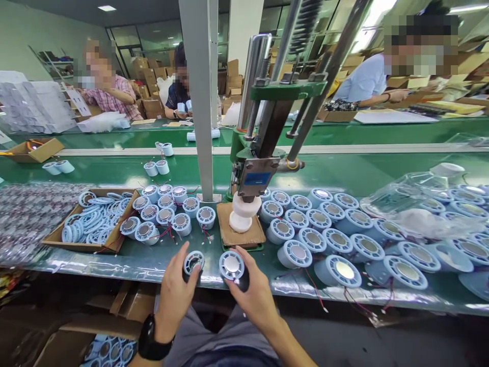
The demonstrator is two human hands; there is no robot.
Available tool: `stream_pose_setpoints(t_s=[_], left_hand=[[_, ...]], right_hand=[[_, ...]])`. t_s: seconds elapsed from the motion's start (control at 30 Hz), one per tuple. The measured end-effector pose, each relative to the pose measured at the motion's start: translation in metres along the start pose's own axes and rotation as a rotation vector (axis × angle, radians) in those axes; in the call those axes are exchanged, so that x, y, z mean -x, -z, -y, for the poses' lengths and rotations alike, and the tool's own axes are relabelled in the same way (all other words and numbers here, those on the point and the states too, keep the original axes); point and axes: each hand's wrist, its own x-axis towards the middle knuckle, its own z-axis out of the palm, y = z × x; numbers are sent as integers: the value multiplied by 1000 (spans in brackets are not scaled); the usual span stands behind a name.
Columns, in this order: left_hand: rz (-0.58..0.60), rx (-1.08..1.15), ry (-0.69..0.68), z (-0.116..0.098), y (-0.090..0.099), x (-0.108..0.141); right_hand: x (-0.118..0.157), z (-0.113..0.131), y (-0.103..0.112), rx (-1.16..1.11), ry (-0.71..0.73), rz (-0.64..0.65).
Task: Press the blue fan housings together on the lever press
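Observation:
My left hand point(176, 285) is closed around a light-blue slotted ring point(194, 254), with the thumb on its lower right edge. In my right hand point(254, 290) is a light-blue round motor-like unit point(232, 263) with a silver disc in its top, gripped between thumb and fingers. Both parts are apart, at the bench's front edge. Just beyond them stands a green hand press point(256, 178). Its white round head point(246, 205) hangs over a white round block point(240, 223) on a brown cardboard pad point(229, 237).
Left of the press are several blue units point(181, 223) and a carton point(114, 243) of blue rings. Many more units point(338, 239) with thin wires fill the right side, partly under clear plastic point(405, 196). A grey post point(204, 102) rises behind. Co-workers sit across the green bench.

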Motion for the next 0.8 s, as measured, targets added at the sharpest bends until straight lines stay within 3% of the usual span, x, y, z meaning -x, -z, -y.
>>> stream_pose_setpoints(t_s=[0.2,0.27,0.4,0.5,0.67,0.8], left_hand=[[120,-53,-145,4,2,-18],[146,-22,-97,8,3,-23],[262,80,129,6,13,-28],[324,-32,236,-3,22,-37],[454,-229,291,-18,35,-53],[469,-282,226,-9,43,-43]], right_hand=[[-9,8,-18,-44,53,36],[-8,5,-16,-43,47,42],[-4,1,-8,-51,27,69],[-4,0,-4,-62,19,103],[-7,-3,1,-75,28,150],[-7,-5,6,-66,56,155]])
